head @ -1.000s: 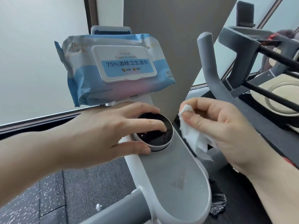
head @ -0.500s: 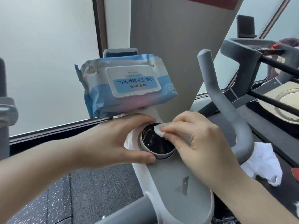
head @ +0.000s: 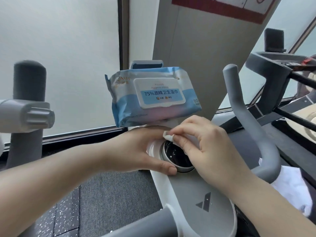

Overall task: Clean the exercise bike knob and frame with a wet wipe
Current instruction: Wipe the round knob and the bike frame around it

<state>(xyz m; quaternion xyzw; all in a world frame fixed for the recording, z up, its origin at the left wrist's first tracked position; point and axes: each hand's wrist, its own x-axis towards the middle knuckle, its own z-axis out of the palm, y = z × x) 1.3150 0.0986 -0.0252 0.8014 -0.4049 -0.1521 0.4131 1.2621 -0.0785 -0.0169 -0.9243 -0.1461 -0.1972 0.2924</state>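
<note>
Frosted window [head: 59, 57] behind wipes pack [head: 153, 94] labelled "75%酒精卫生湿巾".

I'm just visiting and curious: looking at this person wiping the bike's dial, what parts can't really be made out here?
- Round black-faced silver knob: head view, far side covered by the right hand.
- White wet wipe: mostly tucked under that hand's fingers.
- Left hand: fingertips hidden behind the knob.
- Blue-and-white wipes pack: small print too blurred to read.
- Grey-and-white bike frame: cut off by the bottom edge.
</note>
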